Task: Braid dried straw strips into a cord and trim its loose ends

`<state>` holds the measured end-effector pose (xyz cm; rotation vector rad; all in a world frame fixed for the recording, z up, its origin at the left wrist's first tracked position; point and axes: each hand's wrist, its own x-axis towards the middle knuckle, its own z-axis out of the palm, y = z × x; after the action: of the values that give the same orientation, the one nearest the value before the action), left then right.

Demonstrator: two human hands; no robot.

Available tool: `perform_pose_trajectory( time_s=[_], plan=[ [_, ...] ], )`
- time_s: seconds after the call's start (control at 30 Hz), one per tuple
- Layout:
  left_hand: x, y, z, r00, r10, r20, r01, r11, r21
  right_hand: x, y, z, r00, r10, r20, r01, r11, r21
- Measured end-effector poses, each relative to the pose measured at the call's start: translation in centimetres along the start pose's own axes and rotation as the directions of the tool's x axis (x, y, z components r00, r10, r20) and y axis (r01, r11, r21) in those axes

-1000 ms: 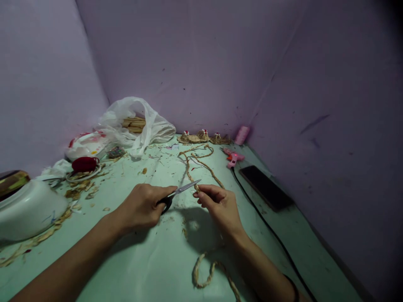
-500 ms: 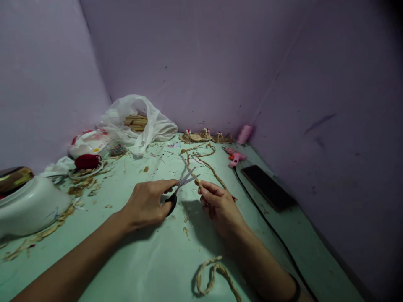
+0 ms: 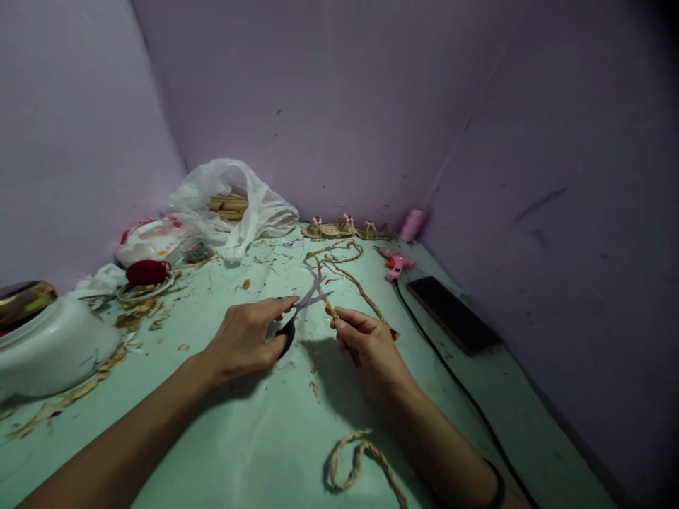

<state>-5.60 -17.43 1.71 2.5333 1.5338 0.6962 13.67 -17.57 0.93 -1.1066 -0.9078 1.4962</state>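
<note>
My left hand [image 3: 245, 335] is closed around the black handles of a pair of scissors [image 3: 304, 304]. The scissors' blades are spread and point away to the right, close to a tan braided cord [image 3: 329, 308]. Between the thumb and fingers of my right hand [image 3: 371, 348] the cord is pinched, just right of the blades. From there it runs back across the table and loops round, with its dark red end [image 3: 394, 334] beside my right knuckles. A thicker braided piece [image 3: 347, 484] lies curled near the front edge of the view.
A pink glue gun [image 3: 395, 263] with a lit red light trails a black cable on the right, beside a phone [image 3: 450, 314]. Woven pieces [image 3: 332, 230] and a pink spool [image 3: 412, 225] stand by the wall. Leftward are a plastic bag [image 3: 249, 212], a white pot [image 3: 58, 346] and fibre scraps.
The scissors have shifted slightly left and their blades have moved a little relative to the cord. My right hand keeps its pinch, almost unmoved.
</note>
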Motion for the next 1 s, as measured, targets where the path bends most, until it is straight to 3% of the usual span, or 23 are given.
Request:
perform_pose_trajectory(
  time_s=[0.2, 0.5, 0.77, 1.0],
  plan=[
    [-0.1, 0.9, -0.4, 0.988, 0.136, 0.071, -0.147, 0.972, 0.181, -0.2, -0.4, 0.3, 0.993, -0.089, -0.072, 0.081, 0.99, -0.114],
    [-0.3, 1.7, -0.5, 0.984, 0.133, 0.115, -0.167, 0.914, 0.37, -0.7, -0.6, 0.7, 0.979, -0.171, -0.112, 0.138, 0.958, -0.251],
    [-0.5, 1.8, -0.4, 0.98, 0.116, 0.159, -0.168, 0.917, 0.362, -0.9, -0.4, 0.8, 0.971, -0.22, -0.093, 0.183, 0.936, -0.302],
    [-0.4, 1.6, -0.4, 0.97, 0.08, 0.229, -0.159, 0.922, 0.353, -0.9, -0.6, 0.9, 0.986, -0.15, -0.07, 0.129, 0.961, -0.245]
  ],
)
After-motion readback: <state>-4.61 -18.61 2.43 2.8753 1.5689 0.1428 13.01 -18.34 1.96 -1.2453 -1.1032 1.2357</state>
